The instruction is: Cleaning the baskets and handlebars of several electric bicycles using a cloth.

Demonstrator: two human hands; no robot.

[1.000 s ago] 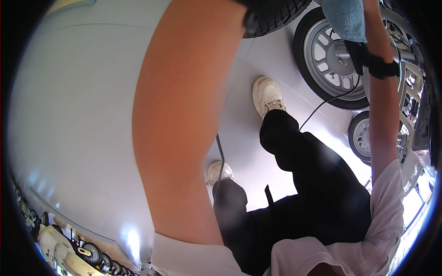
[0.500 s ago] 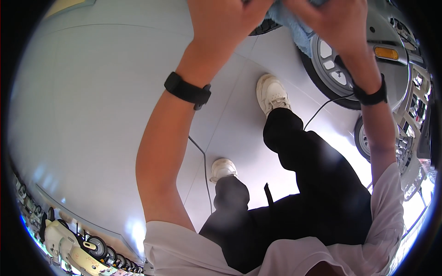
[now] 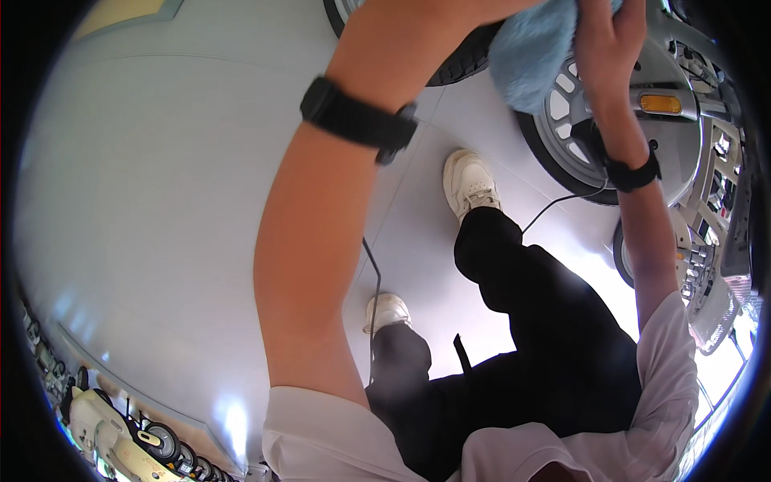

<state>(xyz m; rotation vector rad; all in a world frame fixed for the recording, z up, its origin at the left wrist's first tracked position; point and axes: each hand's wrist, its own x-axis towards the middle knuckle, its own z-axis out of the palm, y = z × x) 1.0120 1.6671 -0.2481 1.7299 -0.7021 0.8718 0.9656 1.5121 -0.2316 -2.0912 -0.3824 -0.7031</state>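
A fluffy light-blue cloth (image 3: 530,60) hangs bunched between my hands at the top edge, in front of a scooter's wheel. My right hand (image 3: 612,48) is closed on the cloth's right side; a bit of blue shows between thumb and fingers, whose tips are cut off. My left hand (image 3: 474,6) reaches in from the left against the cloth's upper part. Its fingers lie beyond the picture, so their grip is hidden. Black bands circle both wrists. Just behind the right forearm stand the spoked wheel (image 3: 560,104) and grey body (image 3: 671,149) of a scooter with an orange reflector (image 3: 660,104).
Another black tyre (image 3: 466,64) stands behind my left wrist. A thin dark cable (image 3: 562,198) runs across the grey floor (image 3: 161,201) past my legs and white shoes (image 3: 470,181). More scooters, one cream-coloured (image 3: 100,422), line the lower left. Further vehicle parts crowd the right rim.
My left arm has swung right and up, taking the hand mostly out of the picture. The cloth now hangs lower and more bunched. My right hand has turned more upright.
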